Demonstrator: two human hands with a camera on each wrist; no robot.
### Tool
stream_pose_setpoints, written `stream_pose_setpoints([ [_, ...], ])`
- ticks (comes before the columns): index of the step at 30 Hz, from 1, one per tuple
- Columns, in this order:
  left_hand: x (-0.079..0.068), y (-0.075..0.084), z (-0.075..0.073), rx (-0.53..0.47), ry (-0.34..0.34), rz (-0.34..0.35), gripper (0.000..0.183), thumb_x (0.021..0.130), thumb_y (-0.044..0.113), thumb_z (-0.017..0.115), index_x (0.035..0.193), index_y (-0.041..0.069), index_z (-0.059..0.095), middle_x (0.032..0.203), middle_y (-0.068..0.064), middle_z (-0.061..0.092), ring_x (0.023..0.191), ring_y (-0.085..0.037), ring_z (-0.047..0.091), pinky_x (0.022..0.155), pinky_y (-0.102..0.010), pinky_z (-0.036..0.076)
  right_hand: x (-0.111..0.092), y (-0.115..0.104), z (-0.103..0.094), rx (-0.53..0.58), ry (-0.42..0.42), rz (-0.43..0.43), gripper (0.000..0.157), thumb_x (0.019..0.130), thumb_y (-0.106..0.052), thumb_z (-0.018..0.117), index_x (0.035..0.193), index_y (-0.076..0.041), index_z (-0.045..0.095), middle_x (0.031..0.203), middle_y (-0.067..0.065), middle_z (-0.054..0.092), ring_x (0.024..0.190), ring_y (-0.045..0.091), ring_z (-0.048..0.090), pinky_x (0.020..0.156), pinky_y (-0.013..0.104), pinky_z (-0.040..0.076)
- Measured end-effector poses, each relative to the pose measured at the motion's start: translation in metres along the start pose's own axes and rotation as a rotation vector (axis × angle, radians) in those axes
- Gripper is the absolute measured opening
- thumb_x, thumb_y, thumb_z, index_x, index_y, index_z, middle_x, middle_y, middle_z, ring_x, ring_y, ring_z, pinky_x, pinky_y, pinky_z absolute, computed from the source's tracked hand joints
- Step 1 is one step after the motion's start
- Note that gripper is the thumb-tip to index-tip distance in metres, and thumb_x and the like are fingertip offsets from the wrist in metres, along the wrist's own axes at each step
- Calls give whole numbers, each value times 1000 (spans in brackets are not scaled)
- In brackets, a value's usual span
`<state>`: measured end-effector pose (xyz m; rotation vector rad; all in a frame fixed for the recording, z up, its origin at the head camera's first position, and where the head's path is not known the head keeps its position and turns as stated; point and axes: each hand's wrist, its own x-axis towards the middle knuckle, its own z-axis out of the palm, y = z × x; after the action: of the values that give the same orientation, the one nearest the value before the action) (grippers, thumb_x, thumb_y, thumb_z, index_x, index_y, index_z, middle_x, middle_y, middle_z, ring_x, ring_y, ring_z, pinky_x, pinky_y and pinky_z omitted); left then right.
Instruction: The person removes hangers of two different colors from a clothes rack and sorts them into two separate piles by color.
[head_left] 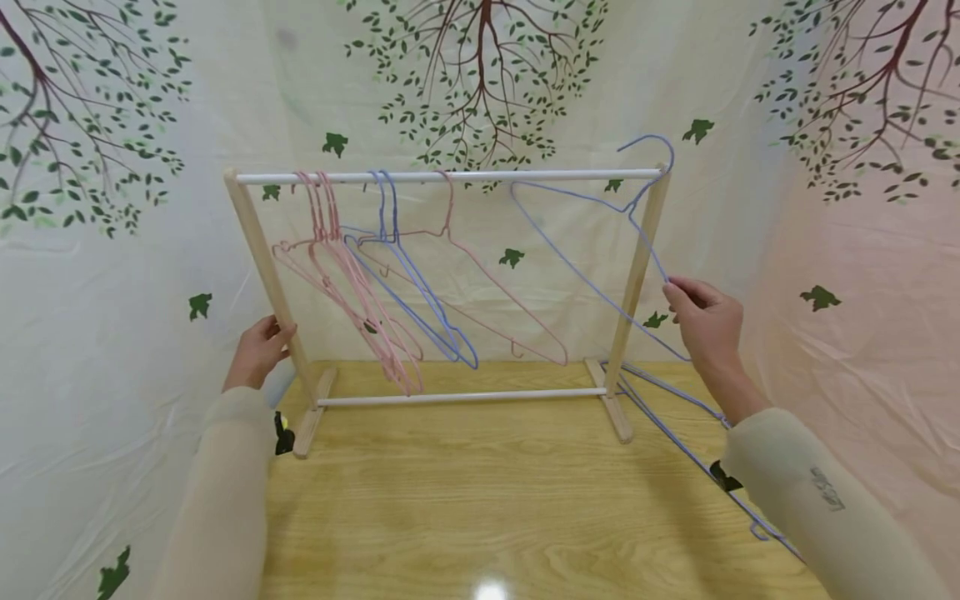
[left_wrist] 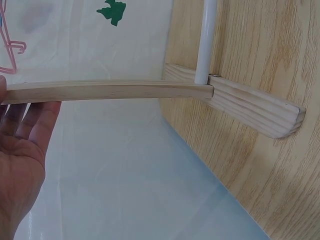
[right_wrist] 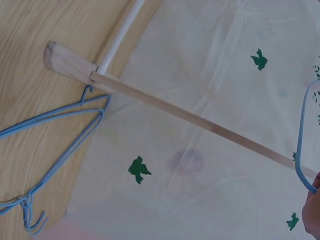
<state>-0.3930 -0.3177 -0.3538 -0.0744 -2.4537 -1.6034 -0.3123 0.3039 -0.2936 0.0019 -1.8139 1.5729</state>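
In the head view my right hand (head_left: 708,321) pinches the sloping side of a blue hanger (head_left: 573,268). That hanger is tilted, its hook rising above the right end of the rack's white top rail (head_left: 480,176). My left hand (head_left: 258,348) holds the wooden left post (head_left: 264,258), thumb on one side and fingers on the other, as the left wrist view also shows with the post (left_wrist: 115,91). From the rail hang several pink hangers (head_left: 318,229) bunched at the left, two blue hangers (head_left: 427,287) beside them, and one pink hanger (head_left: 513,300) further right.
More blue hangers (head_left: 675,433) lie on the wooden tabletop (head_left: 450,500) beside the right foot (head_left: 617,417); the right wrist view shows these blue hangers (right_wrist: 65,159) too. A white lower bar (head_left: 465,397) joins the feet. Behind stands a leaf-printed cloth (head_left: 585,242).
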Motion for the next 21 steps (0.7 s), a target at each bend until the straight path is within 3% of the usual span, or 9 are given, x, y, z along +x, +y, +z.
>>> stream_pose_setpoints([
  [10, -1, 1, -1, -15, -11, -1, 57, 108, 25, 41, 154, -4, 25, 145, -33, 39, 130, -42, 42, 108, -54, 38, -10, 8, -23, 133, 64, -35, 14, 85, -6, 77, 98, 0, 78, 70, -5, 68, 54, 6, 57, 52, 13, 50],
  [21, -2, 4, 0, -32, -13, -24, 57, 108, 24, 42, 156, -1, 23, 148, -32, 37, 134, -45, 39, 109, -55, 37, -27, 21, -45, 254, 118, -131, 15, 85, 2, 76, 97, 9, 75, 70, -2, 68, 53, 6, 58, 48, 13, 47],
])
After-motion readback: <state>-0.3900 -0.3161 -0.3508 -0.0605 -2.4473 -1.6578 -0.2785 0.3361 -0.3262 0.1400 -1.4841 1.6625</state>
